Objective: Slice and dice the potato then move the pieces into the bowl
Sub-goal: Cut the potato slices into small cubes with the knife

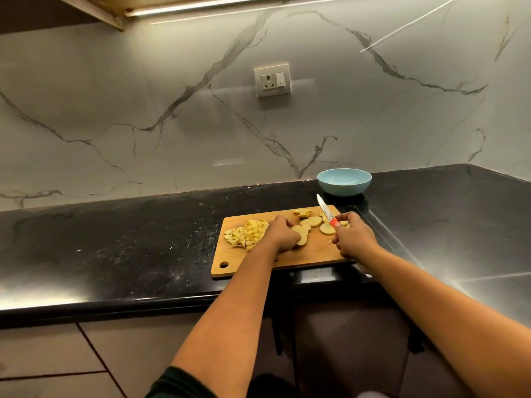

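A wooden cutting board point(316, 251) lies on the black counter. On its left part sits a pile of diced potato point(247, 232). Round potato slices point(314, 221) are scattered over the board's far right part. My left hand point(283, 234) grips a small stack of slices point(301, 235) near the board's middle. My right hand point(355, 237) holds a knife point(326, 211) by its red handle, blade pointing up and away over the slices. A light blue bowl point(344, 182) stands behind the board by the wall; I see nothing inside it.
The black counter point(129, 248) runs left and right and turns a corner at the far right. A marble wall with a socket point(272, 80) rises behind. The board's near edge lies close to the counter's front edge.
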Available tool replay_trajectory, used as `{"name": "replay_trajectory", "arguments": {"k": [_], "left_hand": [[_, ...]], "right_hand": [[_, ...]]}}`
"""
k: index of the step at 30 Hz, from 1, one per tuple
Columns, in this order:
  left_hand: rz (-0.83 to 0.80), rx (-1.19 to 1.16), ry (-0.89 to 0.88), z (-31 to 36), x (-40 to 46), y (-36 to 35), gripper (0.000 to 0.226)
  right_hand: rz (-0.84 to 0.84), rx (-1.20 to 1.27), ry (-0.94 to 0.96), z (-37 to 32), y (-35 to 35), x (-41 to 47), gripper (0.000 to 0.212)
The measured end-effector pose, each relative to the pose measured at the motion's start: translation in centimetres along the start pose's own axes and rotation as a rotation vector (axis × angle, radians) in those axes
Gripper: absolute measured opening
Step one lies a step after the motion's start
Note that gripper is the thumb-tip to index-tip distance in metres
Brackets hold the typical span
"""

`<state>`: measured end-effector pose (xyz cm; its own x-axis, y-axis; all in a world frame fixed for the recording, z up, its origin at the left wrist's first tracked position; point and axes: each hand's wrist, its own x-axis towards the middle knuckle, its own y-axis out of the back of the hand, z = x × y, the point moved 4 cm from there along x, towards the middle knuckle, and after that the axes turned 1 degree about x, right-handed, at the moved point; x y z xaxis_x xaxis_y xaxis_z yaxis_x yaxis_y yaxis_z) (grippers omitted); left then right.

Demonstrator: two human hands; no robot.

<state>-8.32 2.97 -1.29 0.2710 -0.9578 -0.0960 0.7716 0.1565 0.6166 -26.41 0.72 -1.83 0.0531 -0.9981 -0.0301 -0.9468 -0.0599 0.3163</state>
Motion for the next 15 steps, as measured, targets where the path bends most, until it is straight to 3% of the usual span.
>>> {"name": "replay_trajectory", "arguments": {"k": [6, 15], "left_hand": [[-0.079, 0.039, -0.038, 1.9, -0.3, -0.8, 0.041], [0.081, -0.045, -0.119, 3.4, 0.9, -1.3, 0.022]], "right_hand": [[-0.044, -0.047, -0.004, -0.4, 0.5, -0.8, 0.026], [-0.035, -0.11, 0.045, -0.4, 0.3, -1.2, 0.019]]}}
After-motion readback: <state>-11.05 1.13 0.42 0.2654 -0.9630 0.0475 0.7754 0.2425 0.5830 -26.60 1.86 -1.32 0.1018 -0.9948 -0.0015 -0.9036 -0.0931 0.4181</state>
